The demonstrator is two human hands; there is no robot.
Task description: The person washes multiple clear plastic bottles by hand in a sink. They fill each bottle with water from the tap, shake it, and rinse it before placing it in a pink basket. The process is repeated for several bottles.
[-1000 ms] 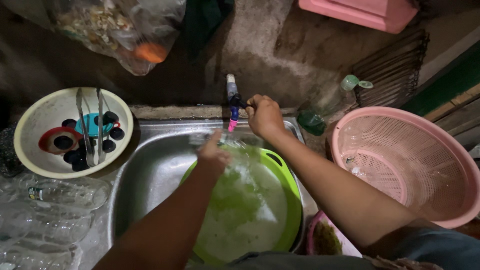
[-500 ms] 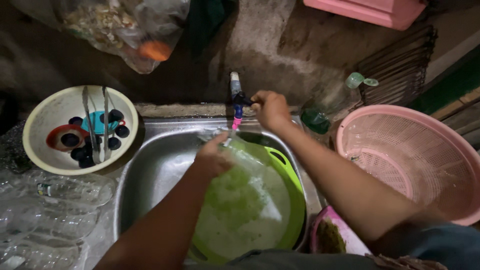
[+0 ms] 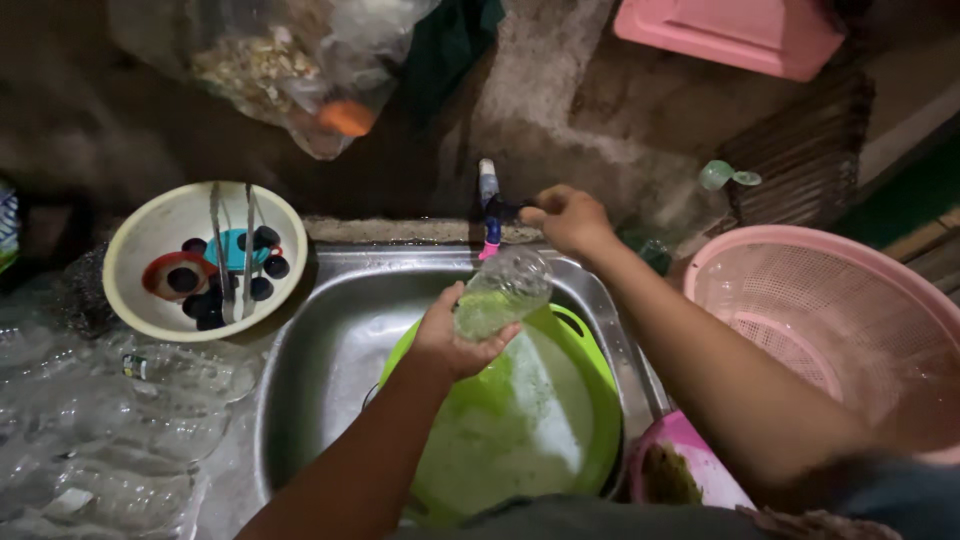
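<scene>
My left hand (image 3: 452, 341) grips a clear plastic bottle (image 3: 503, 290) and tilts its mouth up under the tap (image 3: 488, 212) at the back of the steel sink (image 3: 330, 340). My right hand (image 3: 567, 217) is closed on the tap's handle. Below the bottle a green basin (image 3: 585, 400) sits in the sink, filled with cloudy soapy water.
A cream bowl (image 3: 160, 300) left of the sink holds metal tongs, dark caps and a blue lid. Several clear plastic bottles (image 3: 110, 420) lie at lower left. A pink mesh basket (image 3: 850, 330) stands right; a small pink tub (image 3: 690, 470) is below it. A plastic bag (image 3: 290, 70) hangs above.
My left hand has lifted the bottle out of the green basin and brought its mouth up under the tap. My right hand has stayed on the tap handle.
</scene>
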